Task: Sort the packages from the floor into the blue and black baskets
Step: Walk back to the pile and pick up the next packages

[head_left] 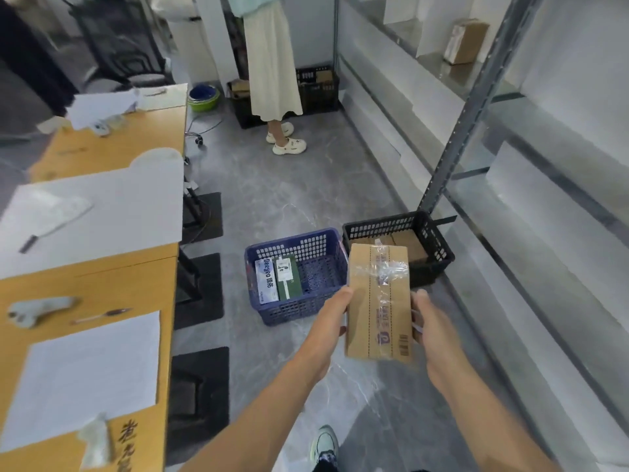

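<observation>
On my left runs the bench (102,277), spread with white sheets. Further right the blue basket (292,240) sits on the floor with a white box (266,281) and a green box (287,275) lying side by side at its left end. My left hand (332,313) grips the left edge of a taped cardboard package (377,301), thumb on top, the fingers hidden beneath it. The package is held in the air, tilted, its far end over the gap between the two baskets. My right hand (430,321) clasps its right edge, fingers (417,327) curled around it. Beyond stands the black basket (439,247), holding a brown carton (413,248).
</observation>
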The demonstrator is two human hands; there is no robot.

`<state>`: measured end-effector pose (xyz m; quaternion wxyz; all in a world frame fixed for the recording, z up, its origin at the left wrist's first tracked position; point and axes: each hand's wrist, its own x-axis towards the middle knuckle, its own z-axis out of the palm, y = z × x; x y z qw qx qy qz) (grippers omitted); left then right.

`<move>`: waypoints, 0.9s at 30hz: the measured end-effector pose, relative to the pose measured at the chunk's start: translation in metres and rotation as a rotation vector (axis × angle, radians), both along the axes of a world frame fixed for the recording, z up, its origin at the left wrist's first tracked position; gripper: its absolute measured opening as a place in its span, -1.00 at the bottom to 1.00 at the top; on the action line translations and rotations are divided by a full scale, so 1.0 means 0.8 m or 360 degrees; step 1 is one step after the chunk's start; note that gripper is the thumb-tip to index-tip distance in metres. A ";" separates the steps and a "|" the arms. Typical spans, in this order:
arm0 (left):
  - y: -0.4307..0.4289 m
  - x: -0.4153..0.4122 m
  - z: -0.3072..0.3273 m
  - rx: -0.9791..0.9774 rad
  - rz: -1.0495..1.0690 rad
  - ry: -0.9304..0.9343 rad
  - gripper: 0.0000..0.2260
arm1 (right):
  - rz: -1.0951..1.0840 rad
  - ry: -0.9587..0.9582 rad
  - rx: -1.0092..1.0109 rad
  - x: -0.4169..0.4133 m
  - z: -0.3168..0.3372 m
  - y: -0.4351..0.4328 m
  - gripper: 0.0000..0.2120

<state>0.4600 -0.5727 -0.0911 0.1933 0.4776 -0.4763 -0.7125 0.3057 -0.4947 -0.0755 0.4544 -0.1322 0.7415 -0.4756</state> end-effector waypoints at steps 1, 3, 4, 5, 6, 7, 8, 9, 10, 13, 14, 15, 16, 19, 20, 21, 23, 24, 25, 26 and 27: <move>-0.011 0.004 -0.002 0.0010 0.0004 -0.0005 -0.71 | 0.0031 -0.0013 0.0010 0.002 -0.001 -0.014 -0.59; -0.035 0.007 -0.008 0.0031 0.0026 -0.0023 -0.72 | 0.0066 -0.0037 0.0025 0.000 -0.010 -0.044 -0.62; -0.046 0.008 -0.011 0.0036 0.0044 -0.0036 -0.71 | 0.0087 -0.0048 0.0037 -0.001 -0.015 -0.059 -0.63; -0.059 0.007 -0.015 0.0047 0.0063 -0.0051 -0.70 | 0.0108 -0.0058 0.0059 -0.002 -0.018 -0.075 -0.65; -0.072 0.006 -0.019 0.0061 0.0082 -0.0066 -0.70 | 0.0131 -0.0077 0.0087 -0.005 -0.024 -0.091 -0.65; -0.085 0.003 -0.024 0.0080 0.0096 -0.0080 -0.69 | 0.0152 -0.0099 0.0123 -0.008 -0.029 -0.106 -0.63; -0.099 0.000 -0.030 0.0099 0.0110 -0.0093 -0.69 | 0.0180 -0.0109 0.0158 -0.013 -0.037 -0.123 -0.61; -0.112 -0.004 -0.038 0.0123 0.0128 -0.0102 -0.69 | 0.0213 -0.0117 0.0164 -0.017 -0.042 -0.139 -0.62; -0.126 -0.008 -0.046 0.0149 0.0153 -0.0115 -0.67 | 0.0240 -0.0130 0.0174 -0.023 -0.050 -0.156 -0.64; -0.178 -0.028 -0.072 0.0206 0.0221 -0.0178 -0.52 | 0.0344 -0.0174 0.0226 -0.045 -0.074 -0.214 -0.66; -0.196 -0.037 -0.081 0.0230 0.0245 -0.0204 -0.50 | 0.0376 -0.0187 0.0249 -0.055 -0.087 -0.234 -0.64; -0.213 -0.046 -0.089 0.0255 0.0275 -0.0225 -0.50 | 0.0397 -0.0207 0.0281 -0.067 -0.099 -0.254 -0.62; -0.230 -0.056 -0.099 0.0273 0.0309 -0.0239 -0.51 | 0.0411 -0.0226 0.0311 -0.078 -0.112 -0.274 -0.62; -0.274 -0.081 -0.130 0.0331 0.0375 -0.0287 -0.57 | 0.0482 -0.0271 0.0340 -0.105 -0.137 -0.327 -0.68; -0.289 -0.088 -0.141 0.0350 0.0386 -0.0299 -0.57 | 0.0527 -0.0280 0.0344 -0.112 -0.144 -0.343 -0.69; -0.302 -0.093 -0.151 0.0372 0.0395 -0.0309 -0.57 | 0.0552 -0.0292 0.0342 -0.117 -0.148 -0.358 -0.70; -0.328 -0.101 -0.172 0.0424 0.0429 -0.0328 -0.57 | 0.0582 -0.0338 0.0394 -0.127 -0.166 -0.389 -0.70; -0.340 -0.103 -0.183 0.0445 0.0445 -0.0339 -0.56 | 0.0605 -0.0343 0.0421 -0.131 -0.178 -0.403 -0.67; -0.352 -0.105 -0.195 0.0460 0.0460 -0.0354 -0.55 | 0.0631 -0.0345 0.0440 -0.133 -0.189 -0.417 -0.65; -0.365 -0.107 -0.208 0.0476 0.0473 -0.0371 -0.52 | 0.0640 -0.0344 0.0459 -0.136 -0.203 -0.431 -0.64; -0.375 -0.108 -0.221 0.0491 0.0477 -0.0403 -0.49 | 0.0651 -0.0348 0.0487 -0.137 -0.216 -0.444 -0.64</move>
